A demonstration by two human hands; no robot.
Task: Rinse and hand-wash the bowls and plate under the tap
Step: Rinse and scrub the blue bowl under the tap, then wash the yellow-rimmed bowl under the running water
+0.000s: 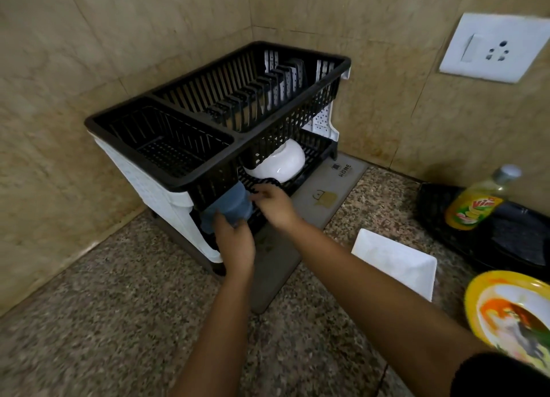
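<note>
Head view, nearest part first: a speckled stone tabletop (119,307) is seen along the bottom of the frame, and two bare arms are stretched over it toward the middle. At the lower right, a yellow plate (476,291) with orange and dark marks on it is laid on the tabletop. Just past it, a white square plate (395,262) is laid flat, beside the right arm.

In the middle of the frame, the left hand (235,242) is pressed to the near side of a blue bowl (229,203), and its fingers (223,219) are bent round the bowl. The right hand (276,203) is set just to the right, with its fingertips at the bowl's edge. This part is blurred, so it cannot be told whether those fingers grip the bowl.

The blue bowl is held at the front left of the lower shelf of a dish rack (235,135), under the black top tray. A white bowl (279,161) is turned upside down further back on the same shelf. A grey mat (324,194) is spread under the rack.

At the right, a soap bottle (473,209) is seen in front of a black pan (520,236). A white wall socket (494,47) is fixed at the upper right.
</note>
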